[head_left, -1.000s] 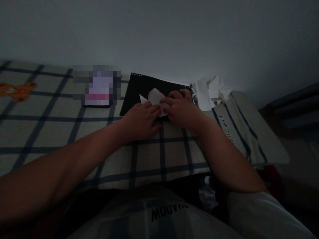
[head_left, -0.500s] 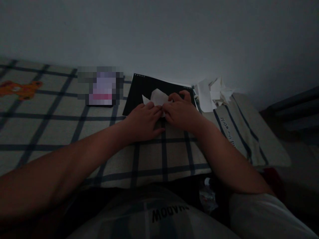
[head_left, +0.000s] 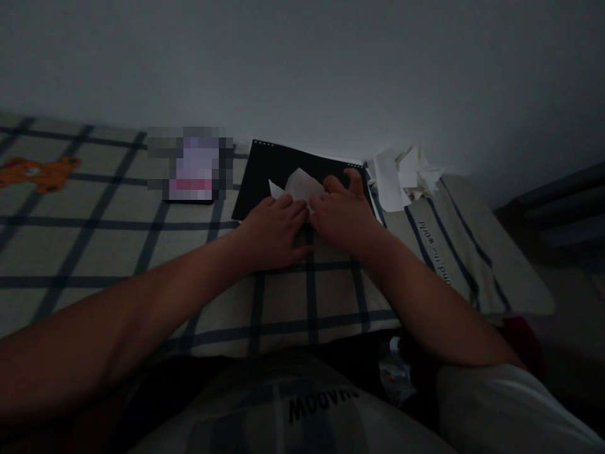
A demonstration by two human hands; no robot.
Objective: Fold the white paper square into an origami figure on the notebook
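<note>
A folded piece of white paper [head_left: 299, 183] lies on a black board [head_left: 274, 170] set on the checked bedcover [head_left: 142, 233]. My left hand [head_left: 273, 230] rests on the paper's near edge with fingers together, pressing it down. My right hand [head_left: 344, 212] presses the paper's right side, fingers curled over it and one finger lifted. Both hands touch each other at the fingertips. The room is dim and the paper's lower part is hidden by my fingers.
A blurred-out phone-sized object [head_left: 190, 165] lies left of the board. A heap of white paper scraps [head_left: 406, 173] sits at the right near the wall. An orange bear print [head_left: 40, 171] marks the cover at far left. The bed edge drops off at right.
My right hand has shifted slightly, with a finger now raised at the board's right edge. The left hand stays pressed on the paper. The view moved only a little.
</note>
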